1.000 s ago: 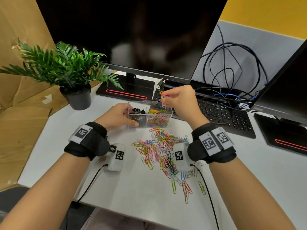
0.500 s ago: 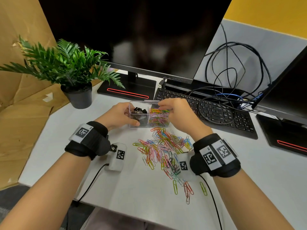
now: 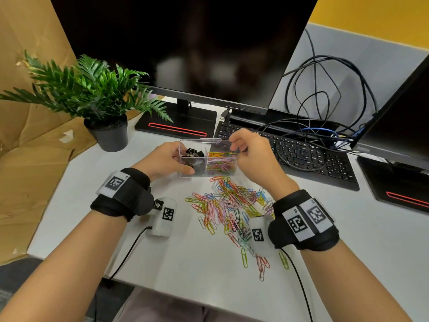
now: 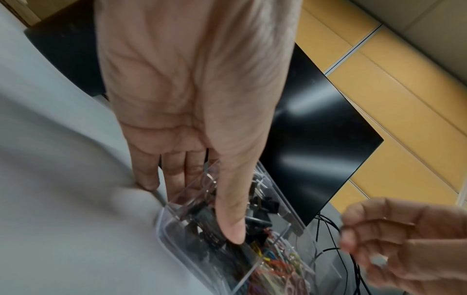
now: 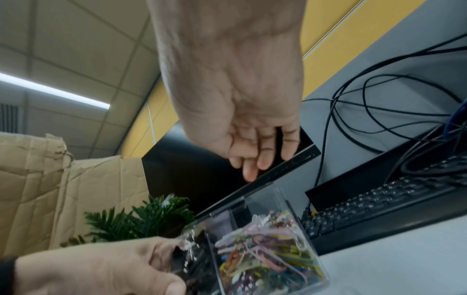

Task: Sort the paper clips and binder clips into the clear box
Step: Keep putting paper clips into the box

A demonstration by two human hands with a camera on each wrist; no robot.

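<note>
Our right hand [image 3: 251,156] now empty, loosely curled above clear box [image 3: 228,174]; clips released. Left hand [image 3: 166,162] still grips box. Loose paper clips [image 3: 228,206] next.

1. A pale grey flat-topped desk [image 3: 97,196] is being used as the carrying surface.
2. A clear plastic two-compartment box [image 3: 204,171] is being borne on it, near the middle.
3. A loose heap of multicoloured wire paper clips [image 3: 228,205] is being carried just in front of the box.
4. A green fern-like plant in a round black pot [image 3: 109,133] is being supported at the left.
5. A black keyboard [image 3: 301,156] and two black monitor bases with red stripes [image 3: 176,126] [image 3: 399,189] are being held further back.
6. Tangled black cables [image 3: 299,163] are being draped over the keyboard.
</note>
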